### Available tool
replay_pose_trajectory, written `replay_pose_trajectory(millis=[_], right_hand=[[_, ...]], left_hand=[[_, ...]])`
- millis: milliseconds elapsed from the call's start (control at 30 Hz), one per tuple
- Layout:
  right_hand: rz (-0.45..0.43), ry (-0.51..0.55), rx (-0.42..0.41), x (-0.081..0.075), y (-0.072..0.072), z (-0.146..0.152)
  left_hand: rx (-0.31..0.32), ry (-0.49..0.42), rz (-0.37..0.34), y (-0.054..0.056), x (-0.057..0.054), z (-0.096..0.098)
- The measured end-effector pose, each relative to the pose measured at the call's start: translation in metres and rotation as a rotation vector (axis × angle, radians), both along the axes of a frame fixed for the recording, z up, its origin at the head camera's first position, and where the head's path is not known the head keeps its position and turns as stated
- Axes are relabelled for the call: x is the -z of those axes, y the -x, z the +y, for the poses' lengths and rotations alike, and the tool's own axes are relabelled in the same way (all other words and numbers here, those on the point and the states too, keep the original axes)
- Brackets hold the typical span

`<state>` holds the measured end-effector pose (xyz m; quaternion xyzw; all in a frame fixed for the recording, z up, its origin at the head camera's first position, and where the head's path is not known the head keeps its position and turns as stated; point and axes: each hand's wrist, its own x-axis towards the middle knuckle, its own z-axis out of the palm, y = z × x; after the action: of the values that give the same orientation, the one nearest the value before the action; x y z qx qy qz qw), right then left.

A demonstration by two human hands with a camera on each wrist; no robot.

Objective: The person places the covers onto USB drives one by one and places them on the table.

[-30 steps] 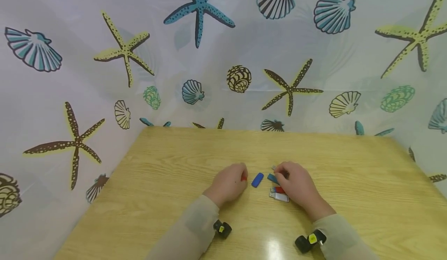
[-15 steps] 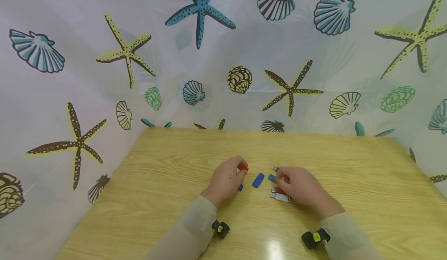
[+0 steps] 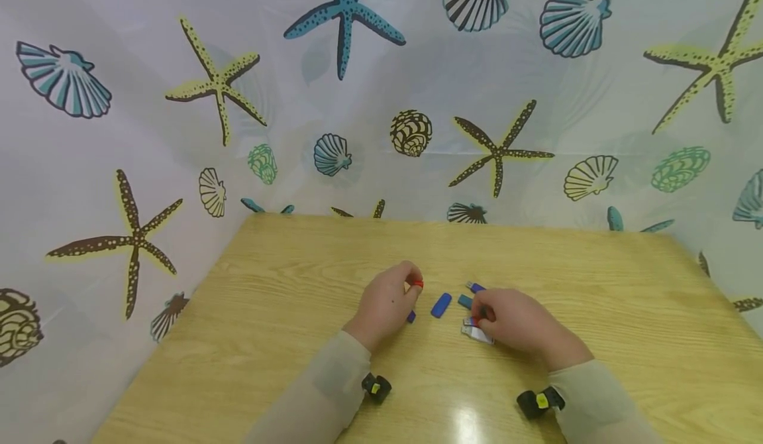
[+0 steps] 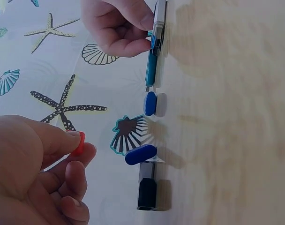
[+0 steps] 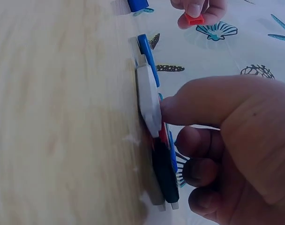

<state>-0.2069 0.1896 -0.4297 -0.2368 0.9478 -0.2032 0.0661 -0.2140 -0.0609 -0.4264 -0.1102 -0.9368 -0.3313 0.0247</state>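
Observation:
My left hand (image 3: 381, 308) pinches a small red cap (image 4: 79, 144) between thumb and forefinger, above the table. Beneath that hand lie a dark blue cap (image 4: 141, 154) and a black USB stick (image 4: 146, 193). Over on the right, my right hand (image 3: 521, 325) has its thumb and curled forefinger at a red USB stick (image 3: 472, 322), whose far end they cover. Against it lies a white USB stick (image 3: 479, 336). A teal USB stick (image 3: 465, 301) and a blue USB stick (image 3: 475, 287) lie just beyond. Between the hands is a blue cap (image 3: 441, 305).
The wooden table (image 3: 310, 258) meets a white curtain (image 3: 369, 179) printed with starfish and shells at its back and sides. In the right wrist view a black USB stick (image 5: 165, 176) lies below the white one. Each wrist wears a small black camera.
The right hand has shifted slightly toward me, from the blue USB stick to the red one. The left hand has lifted a little with the red cap, uncovering the dark blue piece beneath.

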Motion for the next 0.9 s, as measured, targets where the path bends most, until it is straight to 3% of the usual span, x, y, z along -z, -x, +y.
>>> replay_pose_trajectory(millis=[333,600,767,900], right_hand=[[0.022,-0.030,0.024,0.0017,-0.0004,-0.0019],[0.110,-0.011,0.008,0.0072,0.0007,-0.0008],[0.182,0.050,-0.017,0.0065,0.0017,-0.0038],[0.173,0.129,-0.011,0.0028,-0.0003,-0.0090]], left_hand=[[0.019,-0.030,0.015,-0.0001,0.0012,-0.0011],[0.046,-0.103,0.002,-0.0017,0.0015,-0.0022],[0.066,-0.150,-0.026,-0.0015,0.0004,-0.0027],[0.089,-0.164,-0.033,-0.0010,0.0006,-0.0034]])
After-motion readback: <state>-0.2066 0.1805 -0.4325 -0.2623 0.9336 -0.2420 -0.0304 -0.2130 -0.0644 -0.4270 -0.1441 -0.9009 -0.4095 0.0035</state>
